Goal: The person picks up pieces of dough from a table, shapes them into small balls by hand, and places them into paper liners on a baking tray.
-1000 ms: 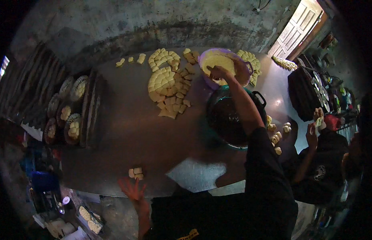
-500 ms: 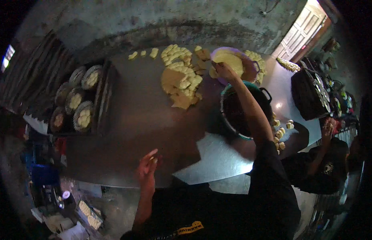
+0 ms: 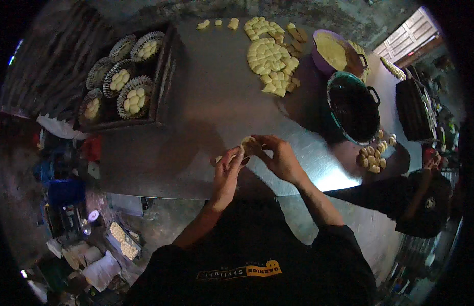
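Dough piece (image 3: 248, 145) up between both hands, just above the near part of the metal table (image 3: 211, 102)! From my remote seat I see the right hand (image 3: 284, 160) pinching it, the left hand's (image 3: 226, 178) fingers closed on its other side. Beyond, right: purple basin (image 3: 320, 62), green tub (image 3: 330, 104).

Crate (image 3: 165, 76) of tins (image 3: 98, 75) at tabletop's (image 3: 211, 102) left edge; dough slab (image 3: 267, 56) toward far edge; bowl (image 3: 321, 65), basin (image 3: 331, 108) right of it; dough piece (image 3: 248, 145) in hands (image 3: 284, 160) by near edge.
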The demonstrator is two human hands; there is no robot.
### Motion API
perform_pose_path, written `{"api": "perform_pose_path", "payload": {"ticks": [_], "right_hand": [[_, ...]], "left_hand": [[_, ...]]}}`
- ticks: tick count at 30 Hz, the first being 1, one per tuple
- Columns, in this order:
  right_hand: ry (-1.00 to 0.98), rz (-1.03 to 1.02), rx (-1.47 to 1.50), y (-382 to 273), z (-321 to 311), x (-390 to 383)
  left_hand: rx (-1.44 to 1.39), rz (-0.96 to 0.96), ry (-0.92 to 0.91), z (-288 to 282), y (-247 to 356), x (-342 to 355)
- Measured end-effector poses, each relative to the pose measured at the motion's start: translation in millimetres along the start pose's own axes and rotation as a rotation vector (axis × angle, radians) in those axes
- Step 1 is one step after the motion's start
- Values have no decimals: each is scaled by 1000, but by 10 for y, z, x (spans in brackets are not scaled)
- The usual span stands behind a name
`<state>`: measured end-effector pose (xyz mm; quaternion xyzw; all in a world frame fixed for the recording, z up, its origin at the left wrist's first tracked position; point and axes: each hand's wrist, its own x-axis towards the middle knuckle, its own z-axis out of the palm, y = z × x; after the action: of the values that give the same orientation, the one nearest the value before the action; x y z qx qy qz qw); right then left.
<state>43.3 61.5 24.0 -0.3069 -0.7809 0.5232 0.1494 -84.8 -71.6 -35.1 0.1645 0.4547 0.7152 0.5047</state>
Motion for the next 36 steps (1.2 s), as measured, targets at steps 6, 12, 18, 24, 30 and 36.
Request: {"api": "perform_pose_path", "payload": {"ticks": [6, 12, 18, 24, 30, 36], "right_hand": [[149, -199, -481, 123, 348, -230], [208, -98, -140, -365, 219, -550], [183, -253, -85, -411, 93, -714], [102, 33, 140, -299, -109, -593], [194, -247, -183, -134, -277, -503], [-35, -122, -161, 158, -521, -377]], "left_hand": [[401, 155, -73, -70, -107, 49], [-307, -437, -168, -177, 191, 132], [-153, -476, -308, 0, 490, 94], [558, 259, -518, 272, 631, 36], [348, 83, -194, 220, 219, 87], [154, -308, -14, 680, 223, -3]]}}
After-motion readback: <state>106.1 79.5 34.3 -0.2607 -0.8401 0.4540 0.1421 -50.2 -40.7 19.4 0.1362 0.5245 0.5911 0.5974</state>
